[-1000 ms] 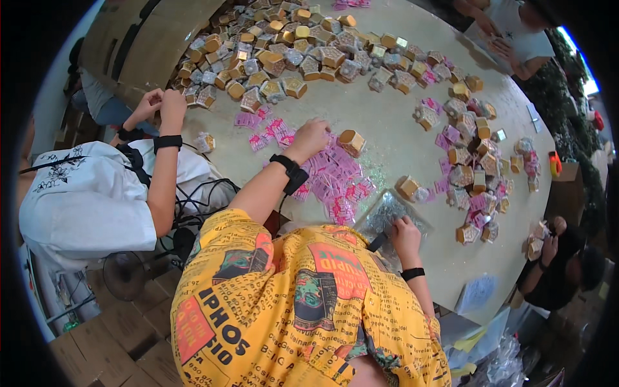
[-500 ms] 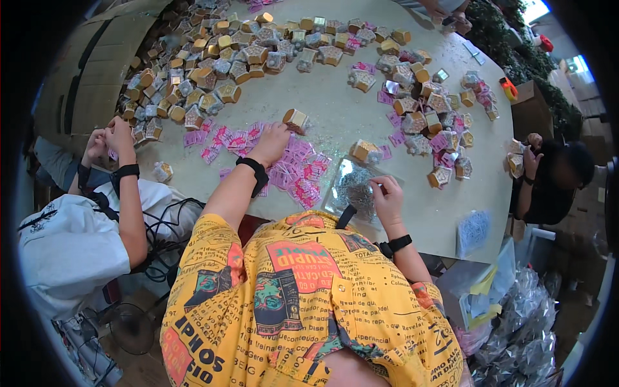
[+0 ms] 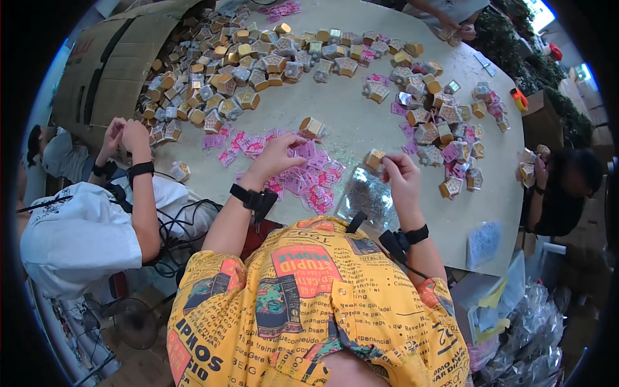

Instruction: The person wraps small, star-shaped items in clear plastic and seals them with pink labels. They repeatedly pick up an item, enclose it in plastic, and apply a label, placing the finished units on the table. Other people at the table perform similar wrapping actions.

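Over a loose pile of pink printed tags (image 3: 309, 182), my left hand (image 3: 277, 158) pinches one pink tag (image 3: 307, 150) between thumb and fingers. My right hand (image 3: 401, 180) is closed in a pinch just above a clear bag of small silvery pieces (image 3: 366, 198). Whatever its fingertips hold is too small to make out. Right beside those fingertips sits a small gold and glittery white ornament (image 3: 374, 159). Another gold ornament (image 3: 312, 128) lies at the far edge of the tag pile.
Gold and white ornaments (image 3: 225, 84) cover the table's far left; a tagged cluster (image 3: 445, 122) lies right. A cardboard sheet (image 3: 97, 77) flanks the heap. Co-workers sit at left (image 3: 84, 232), right (image 3: 561, 193) and far side. Another clear bag (image 3: 483, 245) lies at the right edge.
My left hand has lifted off the tag pile with a pink tag in its fingers. My right hand has risen away from the clear bag toward the small ornament. The whole view has shifted slightly.
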{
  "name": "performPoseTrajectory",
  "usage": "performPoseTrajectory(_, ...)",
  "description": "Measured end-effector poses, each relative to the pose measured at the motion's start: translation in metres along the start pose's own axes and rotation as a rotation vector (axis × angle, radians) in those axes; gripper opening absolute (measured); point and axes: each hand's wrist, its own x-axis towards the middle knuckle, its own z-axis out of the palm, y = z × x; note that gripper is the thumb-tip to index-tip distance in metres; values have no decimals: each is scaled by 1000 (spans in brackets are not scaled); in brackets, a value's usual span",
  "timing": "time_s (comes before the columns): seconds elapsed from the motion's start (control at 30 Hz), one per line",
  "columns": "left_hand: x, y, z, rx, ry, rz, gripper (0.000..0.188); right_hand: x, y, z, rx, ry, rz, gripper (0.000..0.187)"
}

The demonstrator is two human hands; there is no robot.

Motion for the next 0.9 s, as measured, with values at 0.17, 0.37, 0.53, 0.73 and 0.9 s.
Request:
performPoseTrajectory(0.17, -1, 24, 7, -31, 2, 51, 45, -7, -6, 0, 5, -83, -48, 6)
performPoseTrajectory(0.37, 0, 29, 24, -34, -46, 65, 44, -32, 37, -31, -4, -27, -20, 8)
performPoseTrajectory(0.53, 3, 35, 34, 0, -128, 101, 44, -45, 51, -42, -8, 19, -120, 10)
performPoseTrajectory(0.73, 15, 67, 36, 57, -193, 212, 43, -33, 8, -23, 46, 77, -231, 10)
performPoseTrajectory(0.9, 19, 80, 38, 83, -195, 302, 44, -5, 5, -5, -234, -51, -288, 7)
